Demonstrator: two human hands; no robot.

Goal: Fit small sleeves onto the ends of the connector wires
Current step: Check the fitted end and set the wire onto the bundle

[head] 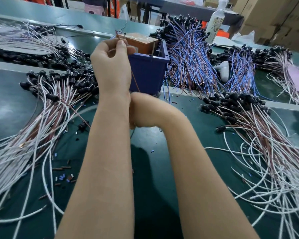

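Observation:
My left hand [110, 66] is raised in front of the blue bin [148, 73], its fingers pinched on the upper end of a thin brown connector wire [135, 83]. That wire runs down behind my wrist to a black connector [83, 125] on the mat. My right hand [141, 109] is bent behind my left wrist, blurred and mostly hidden, so I cannot tell its fingers or what it holds. Small loose sleeves [64, 176], brown, blue and white, lie scattered on the green mat.
Bundles of white and brown wires with black connectors lie at left [47, 104] and right [248, 128]. Blue and brown wires [188, 54] are heaped behind the bin, which holds an orange-brown box [141, 43]. A white bottle [216, 21] stands at the back right.

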